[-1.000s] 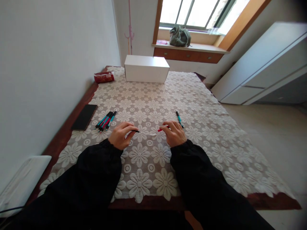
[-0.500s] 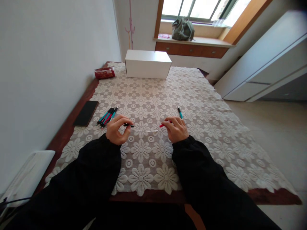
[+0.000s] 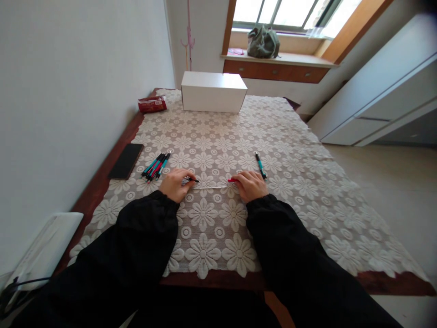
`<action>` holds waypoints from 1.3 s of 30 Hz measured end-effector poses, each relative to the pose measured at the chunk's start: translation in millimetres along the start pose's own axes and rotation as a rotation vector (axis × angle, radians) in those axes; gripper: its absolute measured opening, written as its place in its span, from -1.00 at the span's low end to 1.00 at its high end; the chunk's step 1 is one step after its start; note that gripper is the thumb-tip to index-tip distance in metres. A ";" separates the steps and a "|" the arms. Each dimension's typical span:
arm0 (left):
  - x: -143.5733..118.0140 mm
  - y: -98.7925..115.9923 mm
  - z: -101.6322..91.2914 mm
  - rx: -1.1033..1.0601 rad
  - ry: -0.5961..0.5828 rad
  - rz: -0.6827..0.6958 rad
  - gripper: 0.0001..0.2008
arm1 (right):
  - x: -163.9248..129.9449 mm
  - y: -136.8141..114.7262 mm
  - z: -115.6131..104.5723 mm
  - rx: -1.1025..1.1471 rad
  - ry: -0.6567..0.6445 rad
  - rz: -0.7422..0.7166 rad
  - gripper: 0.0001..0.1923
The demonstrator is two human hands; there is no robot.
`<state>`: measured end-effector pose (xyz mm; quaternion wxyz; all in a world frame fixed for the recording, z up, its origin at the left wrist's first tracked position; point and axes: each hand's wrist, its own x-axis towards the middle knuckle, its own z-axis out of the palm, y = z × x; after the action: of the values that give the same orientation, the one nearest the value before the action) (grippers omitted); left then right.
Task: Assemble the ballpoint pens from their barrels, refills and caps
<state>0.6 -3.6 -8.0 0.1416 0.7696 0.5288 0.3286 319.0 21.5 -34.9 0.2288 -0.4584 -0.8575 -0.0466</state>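
My left hand (image 3: 176, 184) hides most of the black piece (image 3: 193, 180), my right hand (image 3: 251, 186) most of the red one (image 3: 233, 180); the thin refill (image 3: 211, 187) between is barely discernible.

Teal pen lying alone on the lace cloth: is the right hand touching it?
Apart. The head view shows patterned cloth between the right hand and the teal pen, which lies just beyond the knuckles.

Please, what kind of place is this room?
Probably a room in a home: a wooden table with a white lace floral tablecloth, a window with a wooden sill holding a grey-green bag, and a white cabinet.
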 end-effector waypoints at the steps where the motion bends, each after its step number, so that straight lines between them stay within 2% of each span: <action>1: -0.1 -0.2 0.4 0.021 -0.028 -0.025 -0.93 | 0.5 -1.0 -0.3 0.005 0.000 -0.006 -0.83; 5: -0.3 1.6 1.1 0.029 -0.076 -0.069 -0.90 | 2.7 -6.5 -2.1 0.028 0.017 -0.043 -0.81; 13: -0.9 1.8 3.3 0.000 -0.103 -0.035 -0.93 | 3.5 -15.5 -3.5 0.049 0.027 -0.023 -0.82; 18: -0.6 -1.2 5.5 0.009 -0.111 0.017 -0.93 | 4.9 -17.3 -5.8 0.067 0.005 -0.034 -0.85; 21: -0.2 -0.8 6.2 -0.014 -0.085 0.057 -0.92 | 5.1 -20.2 -8.2 0.101 0.019 -0.095 -0.86; 25: -1.6 3.9 5.1 -0.026 -0.050 0.106 -0.92 | 4.3 -25.8 -8.7 0.125 0.033 -0.140 -0.88; 28: -3.6 9.6 2.7 0.021 -0.071 0.126 -0.93 | 4.0 -27.4 -8.0 0.127 0.040 -0.123 -0.88; 32: -4.9 15.2 -0.1 0.071 -0.121 0.137 -0.87 | 3.9 -26.9 -8.2 0.136 0.011 -0.117 -0.88; 39: -4.5 16.4 0.1 0.085 -0.137 0.115 -0.97 | 3.4 -25.3 -6.7 0.146 -0.052 -0.099 -0.90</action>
<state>11.5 -14.3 -0.3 0.1257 0.8247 0.4863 0.2600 299.3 7.6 -24.1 0.2367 -0.3985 -0.8859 0.0165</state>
